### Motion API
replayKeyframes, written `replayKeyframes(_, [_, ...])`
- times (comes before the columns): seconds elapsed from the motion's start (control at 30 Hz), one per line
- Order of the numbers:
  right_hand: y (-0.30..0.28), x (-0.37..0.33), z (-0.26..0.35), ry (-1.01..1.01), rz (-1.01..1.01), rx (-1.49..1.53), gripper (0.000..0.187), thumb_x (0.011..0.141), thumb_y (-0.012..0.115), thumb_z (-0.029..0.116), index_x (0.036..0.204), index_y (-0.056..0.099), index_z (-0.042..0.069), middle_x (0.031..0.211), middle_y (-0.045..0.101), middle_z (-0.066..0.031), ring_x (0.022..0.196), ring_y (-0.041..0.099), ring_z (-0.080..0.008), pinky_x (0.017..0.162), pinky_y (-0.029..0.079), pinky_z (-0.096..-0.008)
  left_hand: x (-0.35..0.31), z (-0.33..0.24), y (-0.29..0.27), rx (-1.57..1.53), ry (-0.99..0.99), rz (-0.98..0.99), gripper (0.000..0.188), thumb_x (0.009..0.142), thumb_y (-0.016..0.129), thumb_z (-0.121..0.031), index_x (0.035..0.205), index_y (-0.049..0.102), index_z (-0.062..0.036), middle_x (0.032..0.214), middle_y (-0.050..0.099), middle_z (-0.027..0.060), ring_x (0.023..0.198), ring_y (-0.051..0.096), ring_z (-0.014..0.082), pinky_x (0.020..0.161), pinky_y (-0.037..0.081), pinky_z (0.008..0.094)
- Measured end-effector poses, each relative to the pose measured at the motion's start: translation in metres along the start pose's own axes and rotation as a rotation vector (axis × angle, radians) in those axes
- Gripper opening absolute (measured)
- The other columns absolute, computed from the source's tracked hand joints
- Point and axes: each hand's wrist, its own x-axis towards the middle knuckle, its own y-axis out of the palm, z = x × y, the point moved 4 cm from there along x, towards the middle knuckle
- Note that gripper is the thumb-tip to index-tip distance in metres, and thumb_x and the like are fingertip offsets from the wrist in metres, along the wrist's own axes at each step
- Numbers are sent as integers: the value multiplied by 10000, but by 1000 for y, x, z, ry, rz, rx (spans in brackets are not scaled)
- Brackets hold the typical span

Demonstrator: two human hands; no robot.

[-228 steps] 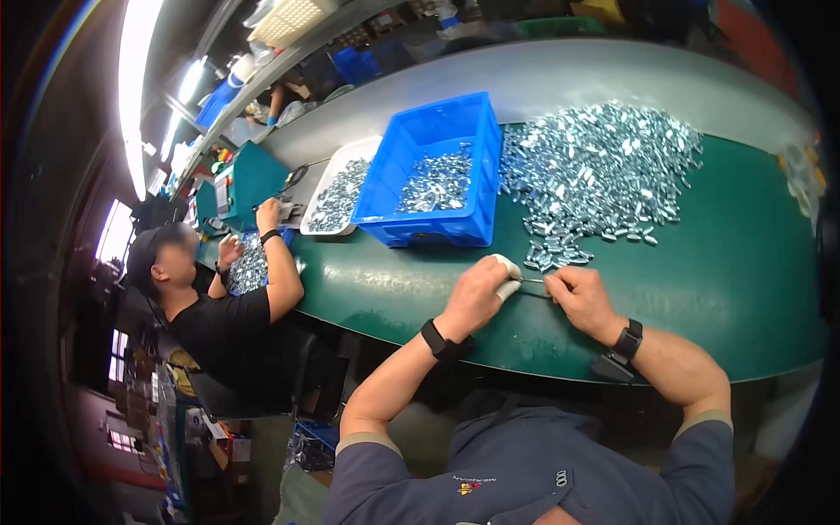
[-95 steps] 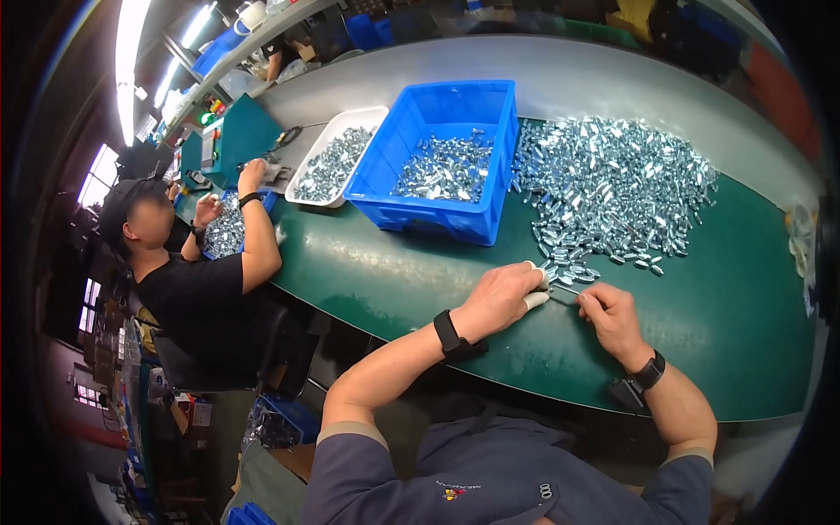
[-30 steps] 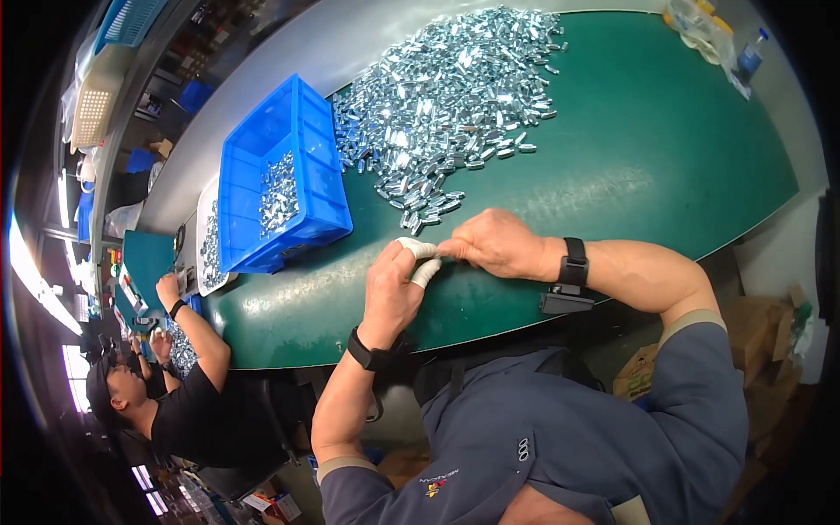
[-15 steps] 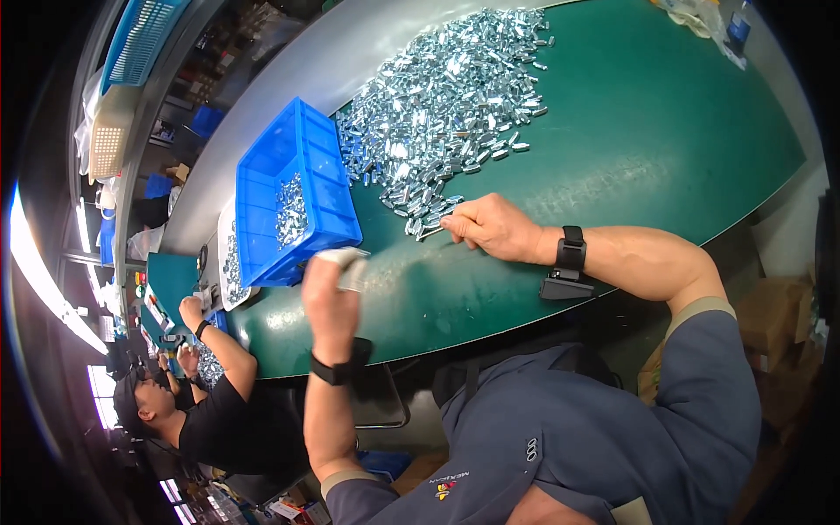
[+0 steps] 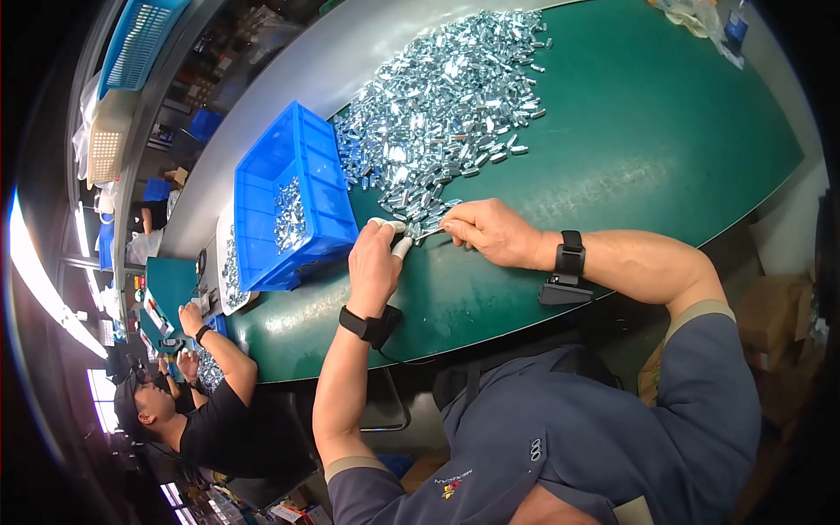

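Note:
A heap of small shiny metal pieces (image 5: 446,96) lies on the green tabletop, tapering toward me. At its near tip, my right hand (image 5: 492,232) is closed on a thin metal rod (image 5: 429,234), which points left. My left hand (image 5: 374,262) has white coverings on its fingertips. Its thumb and a finger come together by the rod's left end; whatever is between them is too small to name. Just beyond and left of this hand, a blue plastic bin (image 5: 328,192) stands tilted toward the left, with more small metal pieces inside.
The green table (image 5: 630,149) curves along its near edge. A white tray (image 5: 229,293) of metal pieces sits left of the bin. Farther left, a person in black (image 5: 232,429) works at the same table. A plastic bag (image 5: 691,17) and blue bottle (image 5: 737,31) are at the far right.
My left hand has moved right, from beside the blue bin to the rod's end at the heap's near tip. My right hand stays almost in place with the rod.

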Motion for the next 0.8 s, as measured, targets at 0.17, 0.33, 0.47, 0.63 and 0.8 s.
replayKeyframes(0.17, [-6, 0, -2, 9, -39, -32, 284, 1050, 575, 244, 1007, 711, -2, 778, 692, -86, 687, 637, -176, 663, 509, -335, -12, 0, 2, -242, -87, -22, 191, 862, 763, -10, 1048, 718, -14, 966, 690, 113, 868, 682, 261, 771, 531, 341])
replayKeyframes(0.33, [-8, 1, -1, 33, -66, 21, 320, 1042, 578, 289, 936, 708, 17, 744, 687, -89, 681, 640, -220, 652, 500, -360, -17, -15, -2, -343, -51, -60, 188, 877, 743, 30, 1058, 725, -16, 961, 698, 92, 844, 680, 200, 749, 528, 302])
replayKeyframes(0.47, [-9, 0, 3, 68, -50, 56, 317, 1062, 577, 286, 988, 725, 16, 752, 683, -50, 656, 609, -118, 606, 495, -292, -17, -24, -4, -390, -44, -38, 195, 871, 754, 21, 1060, 730, -20, 963, 705, 88, 833, 673, 196, 757, 529, 299])
replayKeyframes(0.63, [-7, 0, -1, 115, -26, 92, 351, 1071, 568, 312, 952, 733, 26, 719, 678, -30, 621, 591, -103, 574, 483, -282, -18, -30, -1, -458, -84, -24, 200, 872, 762, 12, 1067, 728, -15, 960, 713, 79, 827, 668, 178, 765, 529, 298])
replayKeyframes(0.8, [-4, 0, -5, 115, -5, 52, 492, 1068, 542, 412, 800, 703, 32, 647, 673, -58, 576, 613, -170, 577, 485, -350, -21, -34, 4, -529, -89, -46, 206, 875, 767, 6, 1077, 726, -11, 950, 720, 68, 817, 663, 164, 780, 529, 294])
